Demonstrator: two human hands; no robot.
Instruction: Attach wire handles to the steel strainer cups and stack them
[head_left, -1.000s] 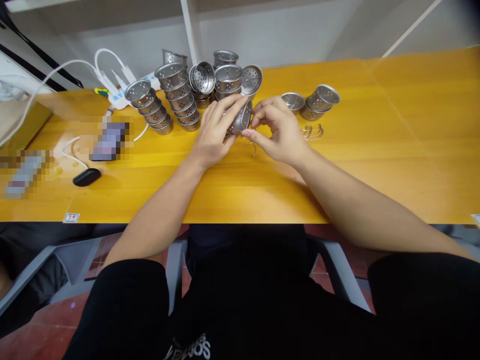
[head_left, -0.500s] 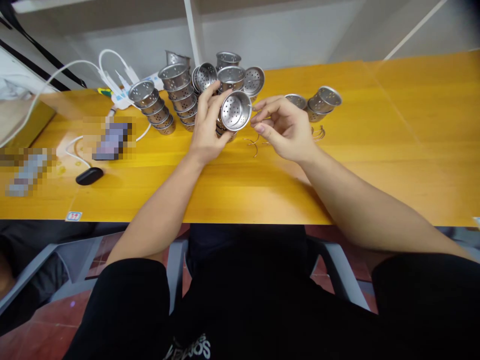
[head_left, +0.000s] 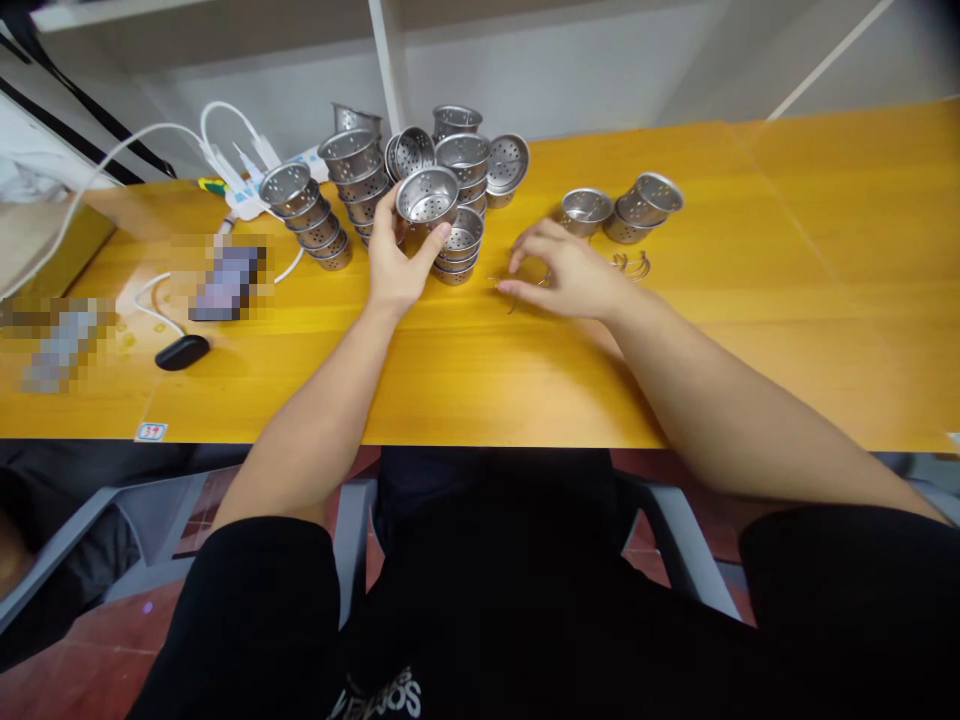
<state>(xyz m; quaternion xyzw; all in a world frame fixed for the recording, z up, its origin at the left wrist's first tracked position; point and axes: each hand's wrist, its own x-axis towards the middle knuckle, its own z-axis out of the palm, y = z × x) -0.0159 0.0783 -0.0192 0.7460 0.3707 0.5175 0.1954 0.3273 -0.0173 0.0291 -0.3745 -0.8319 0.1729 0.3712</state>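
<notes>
Left hand (head_left: 397, 262), thumb toward the right, is clamped on a cup (head_left: 427, 197) just beside a short stack (head_left: 454, 262). Right hand (head_left: 562, 270) curls low among wires (head_left: 639, 266), thumb and fingers parted. Table (head_left: 495, 390) spreads between forearms to its near edge.

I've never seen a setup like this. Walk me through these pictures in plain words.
There's no machine here: a person works with two bare hands. The view comes from a camera worn on the head, looking forward and down.

The left hand holds a metal cup with small holes, its open end up. The right hand has thumb and fingers apart beside some thin curved wires; whether it touches one, I can't tell.

On the yellow table are stacks of similar cups, a white power strip and a small black case.
</notes>
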